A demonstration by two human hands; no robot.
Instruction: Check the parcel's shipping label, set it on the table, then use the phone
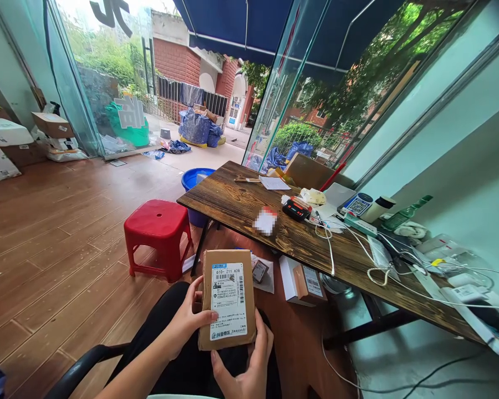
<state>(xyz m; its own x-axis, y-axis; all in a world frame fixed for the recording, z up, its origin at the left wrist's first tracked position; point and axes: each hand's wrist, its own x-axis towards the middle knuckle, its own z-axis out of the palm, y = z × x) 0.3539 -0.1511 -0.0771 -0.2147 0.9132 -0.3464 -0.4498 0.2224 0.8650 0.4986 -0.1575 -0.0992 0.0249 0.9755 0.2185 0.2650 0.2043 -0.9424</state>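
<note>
low in the centre of the frame, both hands clasp a small cardboard parcel (pixel 228 299) label-up as if for reading, the left hand (pixel 187 321) gripping its left edge, the right hand (pixel 249 366) cupping its bottom edge, with the red stool (pixel 158 235) and wooden table (pixel 241 208) beyond.

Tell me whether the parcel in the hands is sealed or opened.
Sealed, as far as shows: the parcel, held by the left hand and right hand, has its label face flat and untorn. Its back is hidden.
</note>
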